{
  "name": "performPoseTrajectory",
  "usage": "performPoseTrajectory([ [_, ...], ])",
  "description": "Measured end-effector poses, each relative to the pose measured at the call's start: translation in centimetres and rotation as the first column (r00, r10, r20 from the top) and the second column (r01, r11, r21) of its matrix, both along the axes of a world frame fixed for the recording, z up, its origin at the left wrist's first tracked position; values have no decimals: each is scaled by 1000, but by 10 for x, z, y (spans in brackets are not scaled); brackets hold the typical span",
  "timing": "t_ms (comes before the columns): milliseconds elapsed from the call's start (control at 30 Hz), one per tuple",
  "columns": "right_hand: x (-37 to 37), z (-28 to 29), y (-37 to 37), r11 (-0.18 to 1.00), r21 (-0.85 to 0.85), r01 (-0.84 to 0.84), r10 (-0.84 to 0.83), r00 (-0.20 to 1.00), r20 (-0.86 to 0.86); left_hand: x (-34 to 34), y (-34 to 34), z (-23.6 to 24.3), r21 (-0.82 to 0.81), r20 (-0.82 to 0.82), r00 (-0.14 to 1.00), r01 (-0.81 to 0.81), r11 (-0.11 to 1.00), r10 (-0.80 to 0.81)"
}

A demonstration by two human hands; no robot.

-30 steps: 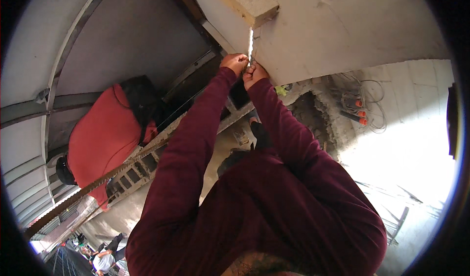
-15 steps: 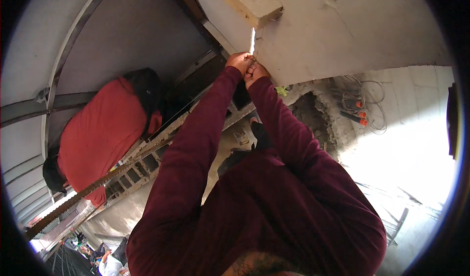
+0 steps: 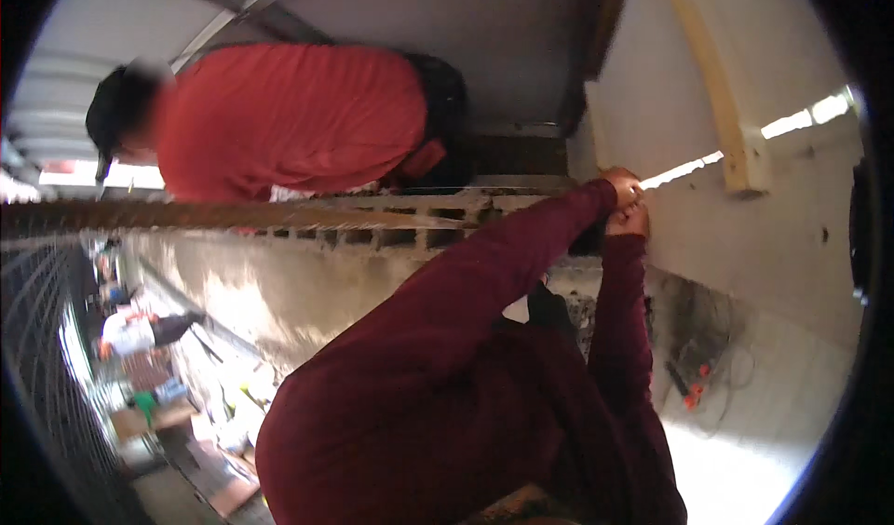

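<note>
Both my arms, in maroon sleeves, reach up to the corner where two pale panels meet. My left hand [image 3: 622, 186] is closed at the end of a bright, ragged gap [image 3: 684, 168] between the panels. Just below it and pressed close, my right hand [image 3: 629, 220] is closed too. Whatever the fingers grip is hidden or too small to make out. A yellowish wooden batten [image 3: 715, 78] crosses the upper panel, its end beyond the gap. The lower pale panel [image 3: 736, 232] spreads to the right of my hands.
At upper left, a co-worker in a red shirt [image 3: 298, 115] and dark cap leans over a hollow-block wall [image 3: 400, 237]. A rusty ribbed beam [image 3: 168, 218] runs along it. Orange-ended tubes [image 3: 694, 393] and loose wires lie lower right. Another person [image 3: 130, 332] is far below left.
My view has swung left, so the co-worker, wall and area below show more. My hands appear farther right in the picture, still together at the gap's end.
</note>
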State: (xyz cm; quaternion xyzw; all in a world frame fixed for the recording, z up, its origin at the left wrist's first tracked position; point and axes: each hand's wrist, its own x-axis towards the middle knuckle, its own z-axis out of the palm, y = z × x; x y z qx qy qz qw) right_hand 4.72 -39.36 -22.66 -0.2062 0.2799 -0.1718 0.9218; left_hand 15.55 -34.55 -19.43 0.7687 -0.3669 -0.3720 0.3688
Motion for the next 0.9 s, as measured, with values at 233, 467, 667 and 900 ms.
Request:
performPoseTrajectory([
  [233,-4,-72,-45,988,121,93,-78,989,-122,-8,1,14,-64,-302,951,-83,995,60],
  [467,6,-5,-11,920,-319,-227,114,935,-337,-4,-3,-8,-34,292,956,-33,999,41],
  [667,3,-5,-15,994,-55,90,-102,951,-291,-10,-4,25,-12,65,998,6,1000,-6],
  [900,6,-6,-5,998,61,2,9,982,-188,0,-3,-19,-4,175,984,8,1000,-7],
])
